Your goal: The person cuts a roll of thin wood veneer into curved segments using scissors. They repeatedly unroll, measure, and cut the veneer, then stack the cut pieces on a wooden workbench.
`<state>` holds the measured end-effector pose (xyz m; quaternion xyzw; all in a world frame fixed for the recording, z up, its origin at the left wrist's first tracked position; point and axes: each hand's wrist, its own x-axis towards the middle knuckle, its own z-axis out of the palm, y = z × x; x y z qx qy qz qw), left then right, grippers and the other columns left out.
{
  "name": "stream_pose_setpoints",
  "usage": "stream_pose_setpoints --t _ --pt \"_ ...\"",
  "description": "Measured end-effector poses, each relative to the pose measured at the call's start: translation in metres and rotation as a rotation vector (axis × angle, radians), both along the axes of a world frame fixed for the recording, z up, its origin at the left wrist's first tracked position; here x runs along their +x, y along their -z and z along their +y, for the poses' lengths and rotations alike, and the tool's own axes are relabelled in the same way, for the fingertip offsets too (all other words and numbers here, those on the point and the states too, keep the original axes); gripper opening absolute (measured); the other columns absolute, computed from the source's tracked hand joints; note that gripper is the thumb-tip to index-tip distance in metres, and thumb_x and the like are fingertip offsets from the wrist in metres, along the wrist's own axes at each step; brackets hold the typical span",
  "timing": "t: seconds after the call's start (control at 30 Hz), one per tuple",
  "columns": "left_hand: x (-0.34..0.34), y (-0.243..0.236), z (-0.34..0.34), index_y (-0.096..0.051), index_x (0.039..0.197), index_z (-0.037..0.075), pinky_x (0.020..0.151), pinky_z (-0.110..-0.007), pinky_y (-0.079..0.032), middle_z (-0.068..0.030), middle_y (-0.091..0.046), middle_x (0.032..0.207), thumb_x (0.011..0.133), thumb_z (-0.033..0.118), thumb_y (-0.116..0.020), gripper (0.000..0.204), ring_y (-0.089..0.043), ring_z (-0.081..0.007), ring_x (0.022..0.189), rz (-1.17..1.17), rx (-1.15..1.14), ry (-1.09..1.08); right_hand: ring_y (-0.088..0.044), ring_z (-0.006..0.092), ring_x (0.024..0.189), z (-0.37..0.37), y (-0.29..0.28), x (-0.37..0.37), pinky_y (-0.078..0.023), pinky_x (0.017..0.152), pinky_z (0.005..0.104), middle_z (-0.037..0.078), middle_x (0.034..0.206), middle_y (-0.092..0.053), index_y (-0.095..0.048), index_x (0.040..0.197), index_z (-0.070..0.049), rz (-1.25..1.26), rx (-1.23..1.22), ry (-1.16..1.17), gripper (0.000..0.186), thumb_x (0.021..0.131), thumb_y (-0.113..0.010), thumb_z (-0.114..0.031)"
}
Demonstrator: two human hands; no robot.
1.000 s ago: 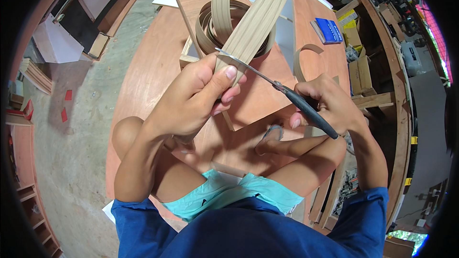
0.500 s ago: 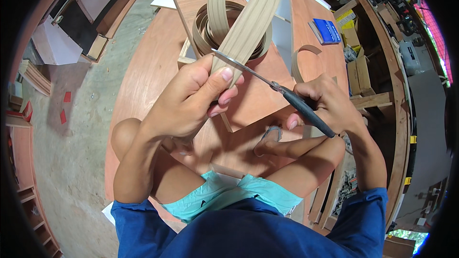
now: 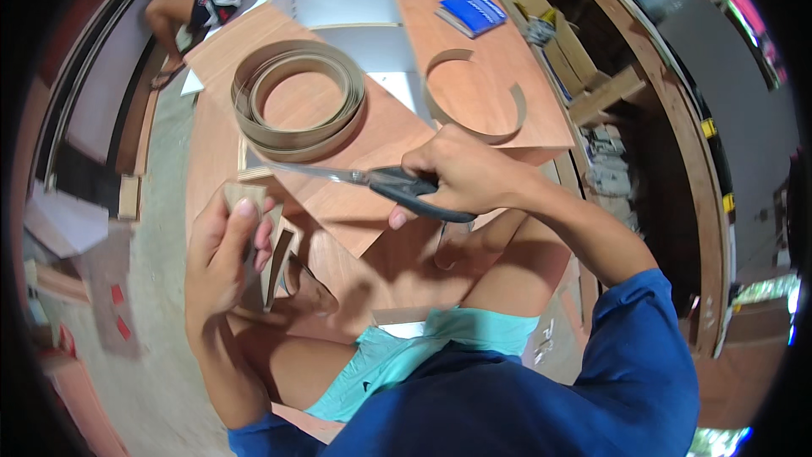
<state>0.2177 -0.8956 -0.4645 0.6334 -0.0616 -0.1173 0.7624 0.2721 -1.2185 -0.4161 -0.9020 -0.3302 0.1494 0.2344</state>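
My left hand (image 3: 222, 258) is closed on a strip of wood-grain edge banding (image 3: 243, 193), pinched under the thumb. Below the fingers hangs a curled length of banding (image 3: 277, 269); whether it is the same piece I cannot tell. My right hand (image 3: 465, 173) grips scissors (image 3: 406, 190) with black handles, their blades pointing left toward the left hand, apart from the strip. Beyond the hands a coil of the same banding (image 3: 351, 106) lies on a wooden panel (image 3: 359, 195). A loose curved strip (image 3: 436, 106) rests right of the coil.
A blue book (image 3: 472, 15) lies on the far right of the wooden cabinet (image 3: 541, 110). Shelving (image 3: 651, 101) with boxes runs along the right. At the far left another person (image 3: 182, 13) sits. My bent legs lie close below my hands.
The strip is apart from the coil, which now lies flat. My left hand has moved left and nearer with the strip; the scissors have moved left, off the banding. The view has shifted.
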Motion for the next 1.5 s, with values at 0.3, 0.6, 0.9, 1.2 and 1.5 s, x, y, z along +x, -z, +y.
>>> stream_pose_setpoints --t 0.3,0.6,0.9,1.2,1.5 --pt "0.021 0.009 -0.002 -0.059 0.120 -0.003 0.059 -0.023 -0.046 -0.0051 -0.063 0.087 0.111 0.027 -0.050 0.032 -0.058 -0.0115 0.065 -0.027 0.070 -0.273 -0.065 0.0412 0.099 -0.025 0.074 -0.003 -0.053 0.089 0.0485 0.022 0.105 -0.065 -0.066 0.100 0.006 -0.134 0.017 0.066 0.028 0.079 -0.076 -0.011" --pt "0.031 0.002 -0.037 -0.057 0.119 -0.002 0.068 -0.032 -0.064 -0.0133 -0.070 0.099 0.107 0.022 -0.058 0.027 -0.074 -0.0208 0.081 0.064 -0.134 -0.200 -0.061 0.0356 0.102 0.040 0.068 -0.012 -0.051 0.084 0.0433 0.020 0.111 -0.059 -0.064 0.117 0.001 -0.304 0.400 0.156 0.035 0.083 -0.072 -0.007" --pt "0.041 -0.003 -0.070 -0.050 0.135 -0.005 0.084 -0.038 -0.065 -0.0208 -0.066 0.126 0.106 0.020 -0.060 0.040 -0.074 -0.0297 0.101 0.094 -0.254 -0.243 -0.074 0.0255 0.093 0.090 0.094 -0.082 -0.057 0.080 0.0353 0.020 0.106 -0.071 -0.050 0.125 0.002 0.598 1.007 0.515 0.042 0.093 -0.074 -0.008" --pt "0.040 -0.016 -0.075 -0.048 0.138 -0.005 0.082 -0.037 -0.065 -0.0191 -0.065 0.131 0.106 0.016 -0.057 0.040 -0.075 -0.0255 0.095 0.057 -0.136 -0.183 -0.072 0.0160 0.089 0.014 0.052 -0.073 -0.059 0.079 0.0322 0.012 0.104 -0.070 -0.050 0.130 0.001 0.375 1.191 0.710 0.030 0.104 -0.060 -0.011" --pt "0.054 -0.012 -0.059 -0.058 0.129 -0.002 0.053 -0.022 -0.057 -0.0096 -0.071 0.100 0.109 0.022 -0.054 0.032 -0.066 -0.0108 0.059 0.138 -0.034 -0.222 -0.055 0.0036 0.071 -0.065 -0.120 -0.028 -0.045 0.055 0.0203 0.002 0.085 -0.064 -0.062 0.140 -0.001 -0.478 0.459 0.676 0.043 0.102 -0.064 -0.020"
